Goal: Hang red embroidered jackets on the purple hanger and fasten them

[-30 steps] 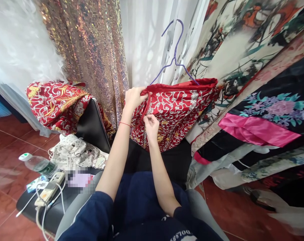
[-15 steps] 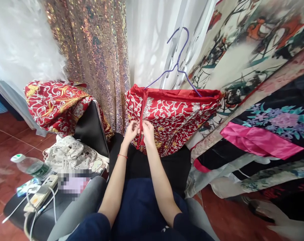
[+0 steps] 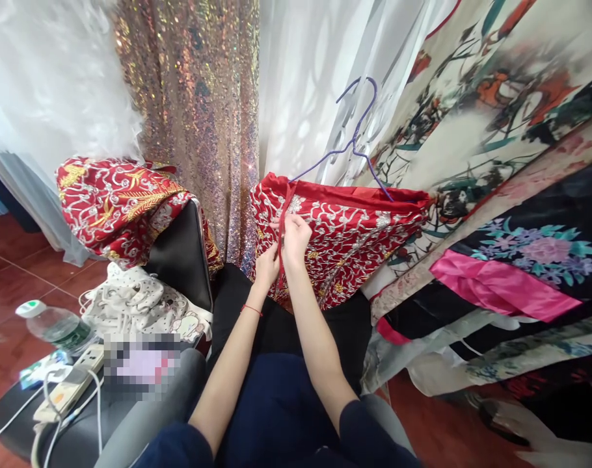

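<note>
A red embroidered skirt [image 3: 354, 234] with silver scrollwork and gold flowers lies over black cloth in front of me. Its plain red waistband hangs on a purple wire hanger [image 3: 349, 144]. From the band a narrow red tie [image 3: 282, 244] runs down the skirt's left part. My right hand [image 3: 296, 240] is closed around the tie's upper stretch, fingers curled. Just below and to the left, my left hand [image 3: 267, 265] is closed at the lower stretch of the same tie, its fingertips partly hidden.
A second red embroidered garment [image 3: 120, 208] drapes over a black chair back [image 3: 179, 253]. The seat at left holds crumpled white dotted cloth [image 3: 134, 296], a plastic bottle [image 3: 56, 328] and a power strip [image 3: 69, 383] with white cables. Patterned garments [image 3: 511, 279] hang at right.
My right hand has moved up along the tie, and my left hand has shifted right and slightly down. The hanger and skirt sit a little lower in view.
</note>
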A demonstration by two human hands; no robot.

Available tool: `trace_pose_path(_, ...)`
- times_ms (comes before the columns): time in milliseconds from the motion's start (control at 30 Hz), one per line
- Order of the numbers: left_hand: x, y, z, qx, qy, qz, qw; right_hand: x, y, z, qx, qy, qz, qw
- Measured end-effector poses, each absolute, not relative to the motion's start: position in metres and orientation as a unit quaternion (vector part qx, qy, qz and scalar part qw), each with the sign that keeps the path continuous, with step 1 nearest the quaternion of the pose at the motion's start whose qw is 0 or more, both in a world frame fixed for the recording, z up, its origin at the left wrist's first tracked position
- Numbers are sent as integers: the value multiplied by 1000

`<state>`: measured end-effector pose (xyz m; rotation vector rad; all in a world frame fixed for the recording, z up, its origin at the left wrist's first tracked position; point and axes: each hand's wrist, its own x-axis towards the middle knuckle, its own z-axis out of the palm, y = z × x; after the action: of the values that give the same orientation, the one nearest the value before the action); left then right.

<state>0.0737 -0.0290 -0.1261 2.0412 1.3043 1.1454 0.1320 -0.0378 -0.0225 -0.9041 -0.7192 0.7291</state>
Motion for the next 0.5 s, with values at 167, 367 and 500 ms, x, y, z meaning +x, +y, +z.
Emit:
trace_pose_path(167,77,-35,-129,724,473,447,229,135,-26,-6,-422,-340,319,778)
trace_pose_path(367,79,-45,-132,743,460,435,215,136,-13,13,-399,-340,269,808)
trace_pose_path(500,78,-46,-131,740,482,427,197,140,-11,20,-408,-367,250,798)
